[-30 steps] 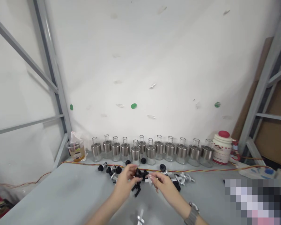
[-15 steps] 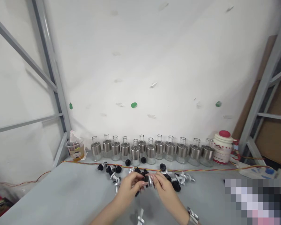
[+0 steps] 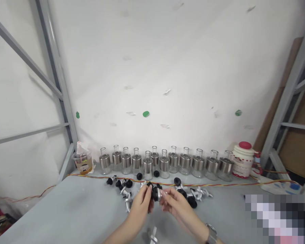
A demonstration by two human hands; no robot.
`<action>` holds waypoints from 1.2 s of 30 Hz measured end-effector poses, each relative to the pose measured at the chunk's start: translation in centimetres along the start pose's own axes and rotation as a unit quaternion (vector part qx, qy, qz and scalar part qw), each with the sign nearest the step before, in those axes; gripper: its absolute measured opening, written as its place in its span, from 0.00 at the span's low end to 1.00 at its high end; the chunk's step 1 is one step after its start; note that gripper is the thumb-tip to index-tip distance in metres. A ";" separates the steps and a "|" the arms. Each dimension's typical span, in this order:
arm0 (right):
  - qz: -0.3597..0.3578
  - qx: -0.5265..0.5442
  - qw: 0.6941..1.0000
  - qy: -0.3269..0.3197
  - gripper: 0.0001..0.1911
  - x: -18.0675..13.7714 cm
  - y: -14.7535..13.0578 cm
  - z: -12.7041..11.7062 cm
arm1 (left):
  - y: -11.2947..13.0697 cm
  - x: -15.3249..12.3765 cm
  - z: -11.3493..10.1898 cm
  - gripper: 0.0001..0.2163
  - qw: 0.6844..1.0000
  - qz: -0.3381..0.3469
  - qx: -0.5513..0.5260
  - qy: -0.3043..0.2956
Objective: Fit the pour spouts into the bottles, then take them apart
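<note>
My left hand [image 3: 141,203] and my right hand [image 3: 174,202] meet over the grey table [image 3: 73,213]. Between their fingertips sits a small part [image 3: 156,194], black on the left side and silver on the right. The left fingers pinch the black end, the right fingers pinch the silver end. Just behind the hands lies a scatter of loose black caps and silver pump pieces [image 3: 193,196]. A silver piece [image 3: 152,235] lies on the table below my hands.
A row of several glass bottles with metal collars [image 3: 165,164] stands along the white wall. A plastic cup with amber liquid [image 3: 83,162] is at the left, a white jar with red lid [image 3: 242,160] at the right. A red-yellow wire [image 3: 218,185] crosses the table.
My hands have come together and lifted slightly; the black piece in the left and the silver piece in the right are now joined between the fingertips.
</note>
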State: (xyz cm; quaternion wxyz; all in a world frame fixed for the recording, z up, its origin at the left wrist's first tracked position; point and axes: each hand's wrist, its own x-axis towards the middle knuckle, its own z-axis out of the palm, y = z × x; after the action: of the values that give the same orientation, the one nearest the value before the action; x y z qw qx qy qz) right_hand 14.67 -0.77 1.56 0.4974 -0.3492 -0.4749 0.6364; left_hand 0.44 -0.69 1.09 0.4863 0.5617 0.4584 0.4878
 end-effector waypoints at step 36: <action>-0.113 -0.196 0.974 0.020 0.23 -0.9 1.3 0.4 | -0.9 -1.5 0.4 0.18 0.937 0.166 0.299 0.069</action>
State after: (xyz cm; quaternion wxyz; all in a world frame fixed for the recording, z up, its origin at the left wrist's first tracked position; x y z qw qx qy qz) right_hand 14.11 -1.80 0.40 0.4976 -0.3962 -0.6170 0.4634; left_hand 0.65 -2.15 0.03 0.1748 0.7141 0.5158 0.4398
